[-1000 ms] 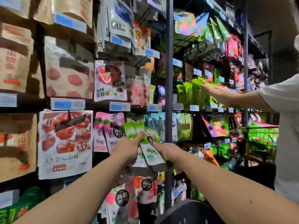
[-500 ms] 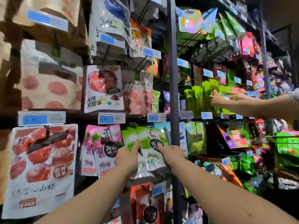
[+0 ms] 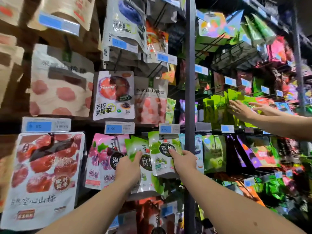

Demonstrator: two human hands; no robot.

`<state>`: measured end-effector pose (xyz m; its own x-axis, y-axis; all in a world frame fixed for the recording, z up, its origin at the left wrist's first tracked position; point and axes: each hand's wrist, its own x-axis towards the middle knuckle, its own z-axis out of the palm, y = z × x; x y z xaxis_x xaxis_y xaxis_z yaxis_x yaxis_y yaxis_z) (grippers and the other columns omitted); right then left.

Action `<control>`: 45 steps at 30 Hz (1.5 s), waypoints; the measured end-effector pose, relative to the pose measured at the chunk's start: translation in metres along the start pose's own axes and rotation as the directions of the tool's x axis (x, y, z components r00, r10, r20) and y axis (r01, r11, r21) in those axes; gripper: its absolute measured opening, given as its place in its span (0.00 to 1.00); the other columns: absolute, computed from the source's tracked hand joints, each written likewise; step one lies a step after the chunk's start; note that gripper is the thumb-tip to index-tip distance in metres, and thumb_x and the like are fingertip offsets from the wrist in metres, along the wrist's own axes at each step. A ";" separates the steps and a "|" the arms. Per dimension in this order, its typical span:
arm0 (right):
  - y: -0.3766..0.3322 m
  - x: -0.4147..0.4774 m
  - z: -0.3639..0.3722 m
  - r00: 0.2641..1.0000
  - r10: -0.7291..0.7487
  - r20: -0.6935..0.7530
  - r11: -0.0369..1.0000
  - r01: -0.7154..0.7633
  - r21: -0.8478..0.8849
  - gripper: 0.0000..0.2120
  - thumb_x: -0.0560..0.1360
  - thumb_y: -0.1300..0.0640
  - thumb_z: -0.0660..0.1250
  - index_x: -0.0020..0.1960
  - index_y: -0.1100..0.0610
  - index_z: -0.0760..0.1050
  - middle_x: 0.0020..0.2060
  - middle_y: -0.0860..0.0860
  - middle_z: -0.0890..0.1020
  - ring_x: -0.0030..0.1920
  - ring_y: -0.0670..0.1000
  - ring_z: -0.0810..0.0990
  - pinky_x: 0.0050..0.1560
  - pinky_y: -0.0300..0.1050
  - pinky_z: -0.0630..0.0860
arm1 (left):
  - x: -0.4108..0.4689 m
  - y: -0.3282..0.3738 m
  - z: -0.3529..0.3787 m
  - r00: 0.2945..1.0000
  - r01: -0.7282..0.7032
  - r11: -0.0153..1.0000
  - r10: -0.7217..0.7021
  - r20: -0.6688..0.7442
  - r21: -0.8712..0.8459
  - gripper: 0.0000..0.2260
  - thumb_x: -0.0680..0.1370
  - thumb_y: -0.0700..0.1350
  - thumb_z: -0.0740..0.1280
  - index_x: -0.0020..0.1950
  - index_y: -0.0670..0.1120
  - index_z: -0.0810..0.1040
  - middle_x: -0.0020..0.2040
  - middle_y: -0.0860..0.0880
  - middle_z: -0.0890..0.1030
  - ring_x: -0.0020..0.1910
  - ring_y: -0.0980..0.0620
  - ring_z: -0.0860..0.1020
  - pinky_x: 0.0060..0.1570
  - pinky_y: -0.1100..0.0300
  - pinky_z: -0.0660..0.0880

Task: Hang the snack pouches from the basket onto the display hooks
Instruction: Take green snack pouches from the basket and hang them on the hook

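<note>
Two green-and-white snack pouches sit side by side in the lower middle of the display wall. My right hand (image 3: 183, 162) grips the right pouch (image 3: 162, 156) by its right edge, holding it up under a blue price tag (image 3: 168, 129). My left hand (image 3: 130, 168) holds the left green pouch (image 3: 140, 149), thumb on its front. The hook behind the pouches is hidden. No basket is in view.
Pink grape pouches (image 3: 103, 159) hang just left of my left hand, a large red hawthorn bag (image 3: 45, 174) further left. A grey upright post (image 3: 190, 98) runs just right of my right hand. Another person's hands (image 3: 243, 110) touch green packs on the right-hand rack.
My view has tilted up and closed in on the shelf. Both hands have lifted the green pouches higher, up to the price tag. The other person's hands shifted slightly on the right rack.
</note>
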<state>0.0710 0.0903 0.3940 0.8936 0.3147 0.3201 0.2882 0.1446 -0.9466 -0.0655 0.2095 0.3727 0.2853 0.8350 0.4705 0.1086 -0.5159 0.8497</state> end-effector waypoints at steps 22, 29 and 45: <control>0.014 0.019 -0.002 0.990 -0.141 0.025 0.986 0.142 -0.084 0.24 0.77 0.49 0.74 0.71 0.54 0.77 0.68 0.51 0.79 0.65 0.55 0.78 0.58 0.43 0.71 | -0.002 -0.019 -0.038 0.995 -0.079 0.996 0.081 -0.055 0.044 0.26 0.82 0.60 0.62 0.32 0.42 0.72 0.24 0.47 0.72 0.24 0.47 0.70 0.30 0.56 0.67; 0.040 0.026 0.016 0.936 -0.146 0.320 0.963 0.209 -0.172 0.47 0.72 0.40 0.75 0.82 0.53 0.56 0.78 0.53 0.63 0.76 0.55 0.66 0.74 0.50 0.66 | -0.008 -0.027 -0.050 0.993 -0.083 0.995 0.087 -0.079 0.055 0.27 0.82 0.60 0.62 0.33 0.40 0.71 0.26 0.43 0.71 0.26 0.46 0.70 0.30 0.55 0.65; 0.095 0.104 0.110 0.942 -0.088 0.324 0.796 0.262 -0.546 0.43 0.71 0.44 0.76 0.80 0.54 0.61 0.71 0.60 0.67 0.67 0.59 0.74 0.70 0.52 0.72 | -0.004 -0.032 -0.044 0.989 -0.134 0.986 0.139 -0.042 0.098 0.25 0.82 0.58 0.61 0.29 0.46 0.67 0.19 0.51 0.65 0.19 0.55 0.62 0.22 0.61 0.59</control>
<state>0.1537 0.2402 0.3421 0.7050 0.5877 0.3970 0.6513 -0.3149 -0.6904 -0.1120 0.2308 0.3543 0.2573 0.7626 0.5935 0.1622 -0.6395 0.7515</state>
